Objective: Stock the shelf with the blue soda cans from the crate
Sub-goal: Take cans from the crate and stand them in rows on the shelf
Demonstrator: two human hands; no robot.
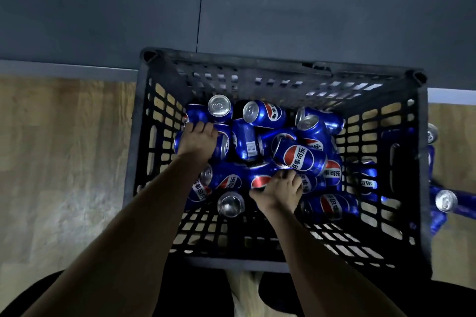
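Both hands reach into the crate (144,121), left hand (198,140) curled over a can (222,145) at the left wall, right hand (279,192) gripping another can (260,181) mid-pile, likely to lift two at once for shelving.

Dim light over a wood-grain floor (64,162) (pale planks) below dark grey panels (103,8).

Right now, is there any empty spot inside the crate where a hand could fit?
Yes. The near strip of the crate floor, between the upright can and the near wall, looks bare. Elsewhere cans pile up, crowded around the left hand and right hand.
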